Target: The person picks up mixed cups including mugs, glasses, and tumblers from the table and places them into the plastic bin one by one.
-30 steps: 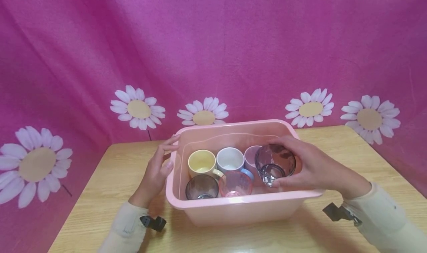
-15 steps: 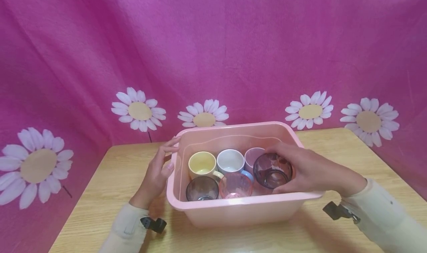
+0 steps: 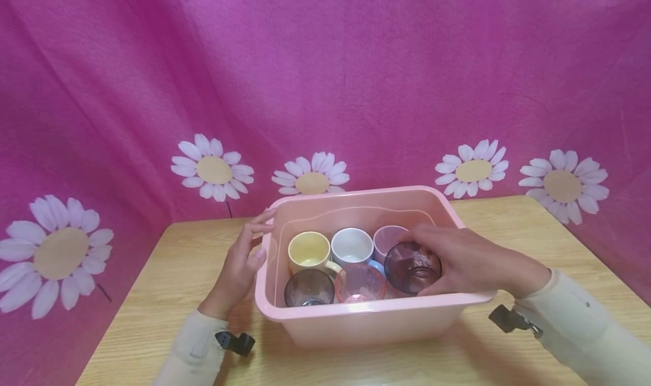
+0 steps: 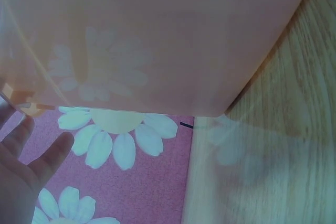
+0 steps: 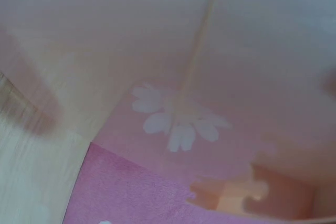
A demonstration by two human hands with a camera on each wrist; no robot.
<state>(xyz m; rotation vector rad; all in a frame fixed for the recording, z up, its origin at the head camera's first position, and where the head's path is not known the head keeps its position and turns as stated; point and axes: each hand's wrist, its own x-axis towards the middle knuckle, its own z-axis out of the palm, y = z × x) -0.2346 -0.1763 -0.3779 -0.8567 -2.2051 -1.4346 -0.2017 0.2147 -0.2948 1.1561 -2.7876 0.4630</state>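
Note:
My right hand grips a dark purplish glass cup between thumb and fingers, low inside the right end of a pink plastic tub. Against the tub's left rim rests my left hand, its fingers fairly straight with fingertips at the edge. The left wrist view shows these fingers beside the tub's outer wall. A yellow mug, a white mug with a blue handle and a mauve mug form the back row. In front stand a grey glass cup and a pink glass cup.
The tub stands on a light wooden table. Behind it hangs a magenta cloth printed with white daisies. A pale sleeve with a black strap covers each wrist. In the right wrist view, the tub's wall fills much of the picture.
My right hand has lowered the purplish glass cup further into the tub, slightly left, in front of the mauve mug. My left hand stays at the rim.

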